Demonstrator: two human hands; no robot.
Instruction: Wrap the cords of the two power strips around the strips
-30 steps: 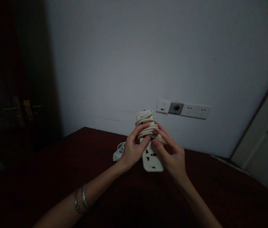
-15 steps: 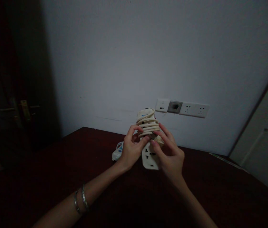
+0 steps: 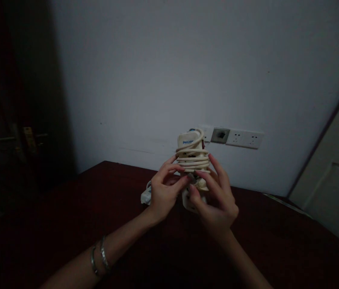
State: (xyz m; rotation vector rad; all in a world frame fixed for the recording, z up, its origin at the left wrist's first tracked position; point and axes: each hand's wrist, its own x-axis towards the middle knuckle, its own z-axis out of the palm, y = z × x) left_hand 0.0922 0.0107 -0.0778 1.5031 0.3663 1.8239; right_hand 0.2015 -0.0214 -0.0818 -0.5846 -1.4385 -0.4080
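Between my hands a white power strip (image 3: 184,139) is held up, its top end tilted toward the wall and marked PHILIPS. Its white cord (image 3: 192,159) is wound several times around the middle. My left hand (image 3: 165,190) grips the strip's left side, with thumb and index finger at the lower turns of the cord. On the other side my right hand (image 3: 217,196) has its fingers curled around the edge and its thumb near the plug end (image 3: 201,184). The fingers partly cover the plug and the strip's lower sockets.
Behind my left hand, a smaller white and blue item with a cord (image 3: 146,196) lies on the dark red table (image 3: 121,224). Wall sockets (image 3: 244,139) sit just above the table's back edge. A thin flat strip (image 3: 286,205) lies at the right edge.
The power strip has come up slightly and tilted, so its PHILIPS end shows more fully and its lower sockets less. Both hands stay on it, my right hand shifted slightly right.
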